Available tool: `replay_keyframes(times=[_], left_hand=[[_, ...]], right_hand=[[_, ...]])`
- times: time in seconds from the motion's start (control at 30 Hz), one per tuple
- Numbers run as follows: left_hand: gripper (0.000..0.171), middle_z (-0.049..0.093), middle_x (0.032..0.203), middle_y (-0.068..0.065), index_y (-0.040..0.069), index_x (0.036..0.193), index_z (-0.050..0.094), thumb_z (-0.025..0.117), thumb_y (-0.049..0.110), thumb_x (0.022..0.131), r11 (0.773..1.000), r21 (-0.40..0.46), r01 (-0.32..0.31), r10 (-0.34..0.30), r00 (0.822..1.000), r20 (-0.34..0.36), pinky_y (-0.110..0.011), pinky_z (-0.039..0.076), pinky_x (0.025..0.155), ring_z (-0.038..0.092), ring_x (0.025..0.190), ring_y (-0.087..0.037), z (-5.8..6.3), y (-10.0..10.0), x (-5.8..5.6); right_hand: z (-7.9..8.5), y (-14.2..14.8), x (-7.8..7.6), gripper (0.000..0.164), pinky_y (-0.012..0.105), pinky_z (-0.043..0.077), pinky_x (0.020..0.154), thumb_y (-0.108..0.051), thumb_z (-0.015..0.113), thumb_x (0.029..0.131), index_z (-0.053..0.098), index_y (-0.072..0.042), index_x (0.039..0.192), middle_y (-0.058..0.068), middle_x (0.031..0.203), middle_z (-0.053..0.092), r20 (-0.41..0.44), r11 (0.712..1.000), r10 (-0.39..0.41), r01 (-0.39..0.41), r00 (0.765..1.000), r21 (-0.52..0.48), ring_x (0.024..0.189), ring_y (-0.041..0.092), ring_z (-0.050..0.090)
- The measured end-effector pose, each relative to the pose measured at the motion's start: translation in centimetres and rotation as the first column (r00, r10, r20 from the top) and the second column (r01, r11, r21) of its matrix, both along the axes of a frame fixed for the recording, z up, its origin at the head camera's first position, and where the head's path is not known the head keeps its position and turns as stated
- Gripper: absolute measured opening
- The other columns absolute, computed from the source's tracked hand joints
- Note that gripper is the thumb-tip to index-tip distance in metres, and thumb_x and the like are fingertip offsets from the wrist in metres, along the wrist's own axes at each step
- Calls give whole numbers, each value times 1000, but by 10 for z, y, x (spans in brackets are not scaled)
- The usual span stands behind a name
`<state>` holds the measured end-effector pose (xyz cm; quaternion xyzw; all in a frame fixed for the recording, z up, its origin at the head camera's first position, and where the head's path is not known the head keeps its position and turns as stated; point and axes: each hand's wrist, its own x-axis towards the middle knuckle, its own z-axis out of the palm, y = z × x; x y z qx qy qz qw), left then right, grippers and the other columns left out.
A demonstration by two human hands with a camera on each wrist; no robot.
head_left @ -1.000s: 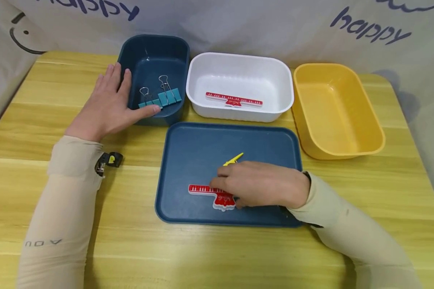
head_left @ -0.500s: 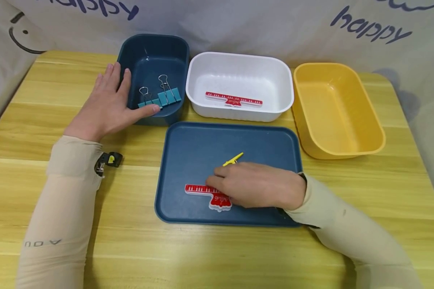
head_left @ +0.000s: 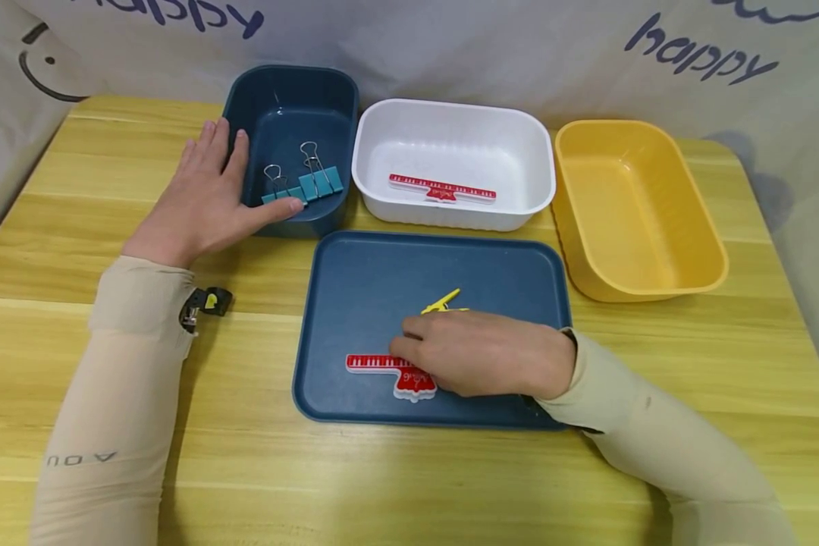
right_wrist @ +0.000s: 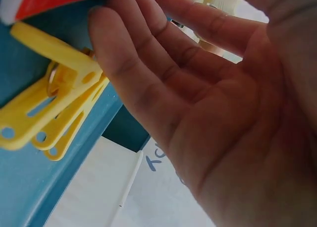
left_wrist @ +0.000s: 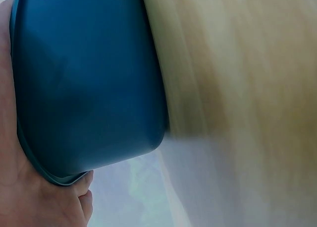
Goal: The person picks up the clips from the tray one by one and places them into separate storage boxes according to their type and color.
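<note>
My right hand (head_left: 484,353) is over the blue tray (head_left: 355,258), its fingers and thumb pinching a red piano-key clip (head_left: 415,379) that lies flat there; the clip's right end is hidden under the hand. In the right wrist view the fingertips meet the red clip's (right_wrist: 59,1) edge. Just beyond the hand are yellow clothespins (head_left: 444,302), partly covered; the right wrist view shows the yellow clothespins (right_wrist: 59,88) beside the fingers. My left hand (head_left: 205,193) rests with spread fingers on the rim of a dark blue bin (head_left: 287,91), thumb over its front edge.
Two teal binder clips (head_left: 321,183) lie in the dark blue bin. A white bin (head_left: 450,212) holds another red piano-key clip (head_left: 442,187). To its right stands a yellow bin (head_left: 635,220). All three bins line the back of the wooden table (head_left: 246,470), before a white cloth.
My right hand has shifted slightly left, and the red piano-key clip has slid left with it. More of the yellow clothespins shows now. The left hand has stayed still.
</note>
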<state>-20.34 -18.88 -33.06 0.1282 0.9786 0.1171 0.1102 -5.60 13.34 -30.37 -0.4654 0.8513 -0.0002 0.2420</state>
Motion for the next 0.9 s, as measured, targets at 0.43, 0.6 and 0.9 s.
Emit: replay_keyframes(times=[0.43, 0.6, 0.9], left_hand=[[128, -22, 172, -17, 0, 163, -7, 34, 92, 86, 1000, -14, 6, -6, 1000, -9, -56, -7, 134, -17, 162, -39, 0, 0, 0], [128, -23, 171, -16, -1, 163, -9, 35, 92, 86, 1000, -11, 6, -6, 1000, -6, -56, -7, 134, -17, 162, -39, 1, 0, 0], [129, -24, 171, -16, -1, 162, -12, 34, 92, 86, 1000, -12, 6, -6, 1000, 5, -56, -8, 134, -18, 162, -39, 0, 0, -1]], right_hand=[[-2, -1, 3, 28, 30, 60, 87, -16, 62, 103, 64, -9, 130, 3, 108, 65, -55, 999, 31, -32, 998, -9, 99, 16, 61], [-2, -1, 3, 27, 30, 60, 85, -16, 61, 103, 65, -10, 129, 3, 108, 64, -68, 999, 29, -31, 997, -23, 97, 17, 61], [-1, -2, 3, 32, 31, 59, 88, -18, 64, 102, 65, -11, 133, 3, 115, 65, -63, 1000, 18, -19, 998, -7, 100, 19, 59]])
